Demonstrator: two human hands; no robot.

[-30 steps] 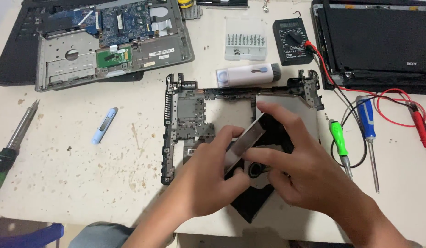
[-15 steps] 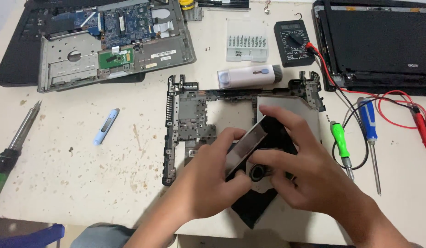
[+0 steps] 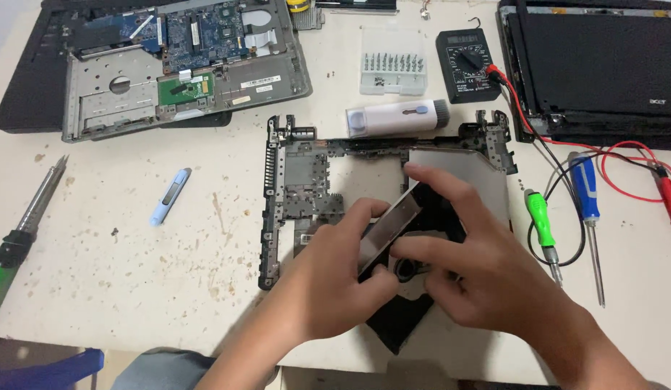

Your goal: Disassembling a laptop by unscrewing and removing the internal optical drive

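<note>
My left hand (image 3: 328,285) and my right hand (image 3: 472,260) both grip a flat black optical drive (image 3: 404,318) with a grey metal edge (image 3: 389,224). I hold it tilted above the dark laptop base frame (image 3: 292,180) lying on the table. The left fingers curl over the metal edge; the right fingers press on the drive's black face near its round hub (image 3: 406,271). Much of the drive is hidden under my hands.
An opened laptop with bare circuit board (image 3: 183,58) lies at back left, a black laptop lid (image 3: 595,65) at back right. Around: bit set (image 3: 392,68), multimeter (image 3: 469,65) with red leads, white cylinder tool (image 3: 397,119), green screwdriver (image 3: 543,227), blue screwdriver (image 3: 587,198), soldering iron (image 3: 28,217), small blue tool (image 3: 169,196).
My hands and the drive stay nearly in place; the fingers shift slightly on the drive.
</note>
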